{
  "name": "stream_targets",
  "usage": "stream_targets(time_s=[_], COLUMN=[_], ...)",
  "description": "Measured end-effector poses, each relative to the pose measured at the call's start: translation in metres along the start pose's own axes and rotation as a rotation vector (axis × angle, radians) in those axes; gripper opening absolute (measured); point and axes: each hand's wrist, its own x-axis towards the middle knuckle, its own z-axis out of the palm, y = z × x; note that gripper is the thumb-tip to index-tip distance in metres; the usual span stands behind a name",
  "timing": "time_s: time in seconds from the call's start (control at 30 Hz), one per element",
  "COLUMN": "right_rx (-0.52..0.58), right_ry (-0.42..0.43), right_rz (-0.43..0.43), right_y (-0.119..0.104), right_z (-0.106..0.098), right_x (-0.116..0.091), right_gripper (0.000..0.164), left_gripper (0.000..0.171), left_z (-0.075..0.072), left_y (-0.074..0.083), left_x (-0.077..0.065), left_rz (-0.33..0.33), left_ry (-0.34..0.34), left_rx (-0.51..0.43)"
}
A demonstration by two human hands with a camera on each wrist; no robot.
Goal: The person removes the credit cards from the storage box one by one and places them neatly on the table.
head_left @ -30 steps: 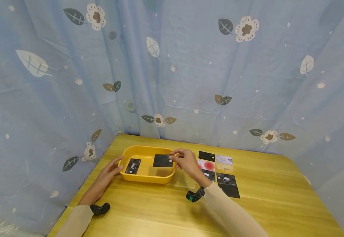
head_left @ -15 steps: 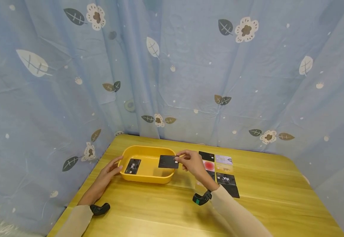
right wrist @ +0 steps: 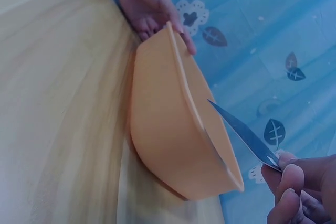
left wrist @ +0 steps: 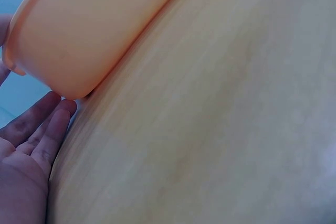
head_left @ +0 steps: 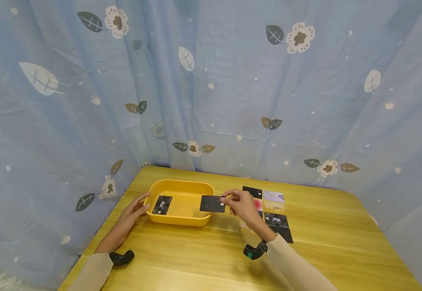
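Note:
My right hand (head_left: 243, 205) pinches a black card (head_left: 212, 203) by its right edge, thumb and fingertips on it. The card is held over the right rim of a yellow plastic basin (head_left: 182, 220), seen nearly edge-on in the right wrist view. Inside the basin lies a black Vip card (head_left: 162, 205), towards the left. My left hand (head_left: 133, 216) grips the basin's left end, with a digit over the rim and other fingers (left wrist: 52, 129) against the outer wall. In the right wrist view, the basin wall (right wrist: 163, 108) hides its contents.
Right of the basin, several cards lie in two columns on the wooden table (head_left: 182, 258), among them a purple card (head_left: 273, 196), a yellow card (head_left: 274, 207) and another Vip card (head_left: 276, 220). My right hand covers part of the nearer column. A blue curtain (head_left: 229, 101) hangs behind.
My right hand has drawn the black card rightwards and slightly towards me, from above the basin's inside to over its right rim. The left hand has stayed at the basin.

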Motion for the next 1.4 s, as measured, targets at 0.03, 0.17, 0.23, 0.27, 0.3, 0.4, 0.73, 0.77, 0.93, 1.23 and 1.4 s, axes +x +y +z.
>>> stream_targets(time_s=[0.03,0.17,0.23,0.27,0.3,0.4,0.73,0.77,0.93,1.23,1.4], right_rx=[0.004,0.036,0.053,0.055,0.053,0.023,0.006,0.003,0.018,0.081,0.089], right_ry=[-0.001,-0.005,-0.011,-0.011,-0.01,0.002,0.001,-0.001,0.003,0.027,0.034], right_rz=[0.001,0.006,0.008,0.012,0.014,0.025,0.019,0.017,0.048,0.121,0.158], right_y=[0.001,0.004,0.005,0.006,0.007,0.01,0.013,0.014,0.018,0.03,0.038], right_z=[-0.001,-0.005,-0.007,-0.007,-0.008,-0.011,-0.02,-0.021,-0.025,-0.033,-0.036], right_x=[-0.001,-0.006,-0.009,-0.01,-0.012,-0.017,-0.03,-0.032,-0.037,-0.053,-0.062], right_gripper=[0.014,0.015,0.016,0.016,0.016,0.016,0.014,0.014,0.016,0.018,0.018], left_gripper=[0.065,0.065,0.065,0.065,0.065,0.064,0.063,0.063,0.063,0.062,0.062], left_z=[0.0,0.0,0.0,0.0,0.0,0.0,0.0,0.0,-0.001,-0.001,0.0], left_y=[0.0,-0.001,-0.001,-0.002,-0.001,-0.002,-0.002,-0.001,-0.002,-0.005,-0.004], left_x=[0.0,0.0,-0.001,-0.001,-0.001,0.0,0.001,0.001,0.001,0.001,0.001], left_rz=[0.001,0.007,0.007,0.006,0.004,0.001,0.009,0.01,0.013,0.022,0.026], left_ry=[0.002,0.003,0.002,0.001,0.002,0.004,0.009,0.008,0.003,-0.002,0.0], left_rx=[0.001,-0.003,-0.004,-0.006,-0.008,-0.007,0.0,0.003,-0.001,-0.017,-0.005])
